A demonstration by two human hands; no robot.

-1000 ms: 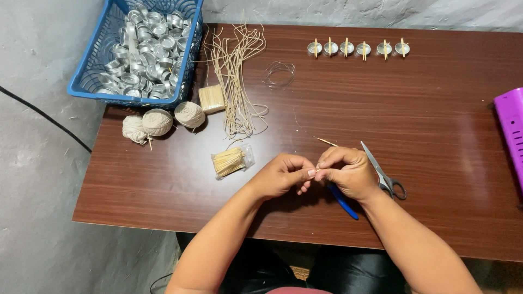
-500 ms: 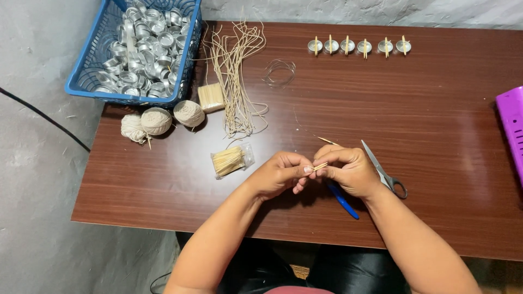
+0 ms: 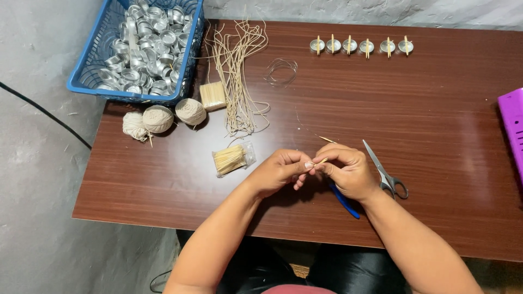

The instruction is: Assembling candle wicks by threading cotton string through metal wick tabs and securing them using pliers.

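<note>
Both hands meet over the near middle of the brown wooden table (image 3: 436, 141). The left hand (image 3: 280, 171) and the right hand (image 3: 348, 170) pinch between their fingertips a thin wooden stick (image 3: 321, 161), which shows only as a short pale sliver in the gap where the thumbs meet. Both hands are closed on it; whether anything else is gripped with it cannot be told.

Just right of the right hand lie scissors (image 3: 385, 175), blades shut, tips pointing away. A blue pen-like tool (image 3: 344, 201) lies partly under the right wrist.

Left of the left hand, near but apart, lies a clear packet of wooden sticks (image 3: 233, 159). Beyond it — toward the far edge — a bundle of pale wick strands (image 3: 237, 76) is spread lengthwise, with a small block of short sticks (image 3: 212, 96) at its left side. 3 balls of off-white string (image 3: 159, 117) sit at the left edge, just before a blue plastic basket (image 3: 87, 76) filled with empty metal cups (image 3: 147, 43).

At the far edge stands a row of 6 metal cups (image 3: 359, 46), each with a stick laid across it. A purple object (image 3: 513, 125) is cut off at the right edge.
</note>
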